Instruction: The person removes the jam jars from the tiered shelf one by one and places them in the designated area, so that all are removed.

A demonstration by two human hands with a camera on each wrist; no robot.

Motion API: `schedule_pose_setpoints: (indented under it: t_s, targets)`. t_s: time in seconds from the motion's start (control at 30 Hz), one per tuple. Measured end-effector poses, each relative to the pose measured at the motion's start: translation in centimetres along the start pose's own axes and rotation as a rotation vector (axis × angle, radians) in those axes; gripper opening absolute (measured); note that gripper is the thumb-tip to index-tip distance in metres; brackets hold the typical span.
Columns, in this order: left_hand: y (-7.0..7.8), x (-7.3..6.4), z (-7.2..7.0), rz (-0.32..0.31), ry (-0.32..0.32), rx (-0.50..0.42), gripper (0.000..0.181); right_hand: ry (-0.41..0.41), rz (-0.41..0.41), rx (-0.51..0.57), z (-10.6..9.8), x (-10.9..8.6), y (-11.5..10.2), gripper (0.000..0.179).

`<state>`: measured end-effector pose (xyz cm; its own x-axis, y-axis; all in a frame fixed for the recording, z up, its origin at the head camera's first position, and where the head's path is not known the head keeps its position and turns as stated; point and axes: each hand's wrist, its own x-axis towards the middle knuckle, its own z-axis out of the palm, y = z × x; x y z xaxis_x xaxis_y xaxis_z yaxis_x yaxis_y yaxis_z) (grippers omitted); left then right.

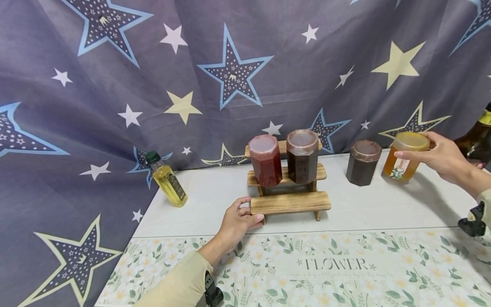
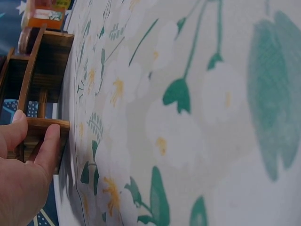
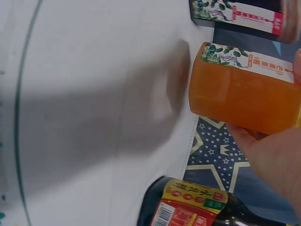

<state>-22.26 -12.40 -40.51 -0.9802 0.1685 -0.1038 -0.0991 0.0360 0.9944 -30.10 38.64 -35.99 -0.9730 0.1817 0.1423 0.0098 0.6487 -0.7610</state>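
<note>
My left hand [image 1: 238, 218] grips the left end of the lowest step of a small tiered wooden rack [image 1: 290, 203]. In the left wrist view, the thumb and a finger lie on that end of the wood [image 2: 47, 123]. My right hand [image 1: 446, 157] holds an amber jar [image 1: 411, 160] with a white label near its yellowish lid, far right. Whether the jar's base touches the table, I cannot tell. On the rack's middle step stand a red jar [image 1: 265, 164] and a dark jar [image 1: 302, 160]. Another dark jar [image 1: 362, 165] stands between the rack and the amber jar.
A small bottle of yellow oil [image 1: 170, 184] with a green cap stands at the left. A dark bottle [image 1: 475, 140] with a red and yellow label [image 3: 190, 205] stands at the right edge. Behind the table hangs a star-patterned curtain [image 1: 215, 132]. A floral cloth [image 1: 307, 268] covers the front.
</note>
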Motion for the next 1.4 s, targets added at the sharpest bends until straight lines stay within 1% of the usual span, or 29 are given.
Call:
schedule_pose_setpoints:
  t_s: [0.07, 0.33, 0.57, 0.73, 0.93, 1.03, 1.13, 1.2, 1.27, 1.4]
  targets:
    - [0.0, 0.0, 0.0, 0.0, -0.001, -0.001, 0.064, -0.001, 0.006, -0.022, 0.1, -0.1, 0.2, 0.094]
    - [0.0, 0.0, 0.1, 0.001, 0.002, 0.005, 0.062, -0.07, -0.013, 0.004, 0.6, -0.6, 0.9, 0.101]
    - [0.0, 0.0, 0.1, 0.001, 0.007, 0.007, 0.063, -0.098, -0.029, 0.01, 0.5, -1.0, 0.9, 0.096]
    - [0.0, 0.0, 0.2, 0.002, 0.003, 0.009, 0.062, -0.103, -0.039, 0.011, 0.4, -1.2, 1.0, 0.093]
    - [0.1, -0.1, 0.3, 0.003, 0.008, 0.006, 0.062, -0.13, -0.064, 0.074, 0.3, -1.2, 0.9, 0.088]
    - [0.1, -0.1, 0.3, 0.004, 0.008, 0.005, 0.062, -0.158, -0.087, 0.117, 0.2, -1.0, 0.7, 0.086]
    - [0.2, -0.1, 0.3, 0.003, 0.008, 0.008, 0.063, -0.177, -0.095, 0.12, -0.3, -0.7, 0.1, 0.089]
    - [0.2, -0.1, 0.3, 0.001, 0.009, 0.011, 0.063, -0.18, -0.085, 0.119, -0.7, -0.5, -0.6, 0.093]
    - [0.2, -0.2, 0.3, 0.001, 0.01, 0.015, 0.064, -0.151, -0.076, 0.101, -1.2, -0.4, -1.6, 0.096]
    - [0.2, -0.2, 0.2, -0.001, 0.014, 0.02, 0.064, -0.056, -0.077, 0.075, -1.9, -0.2, -4.2, 0.098]
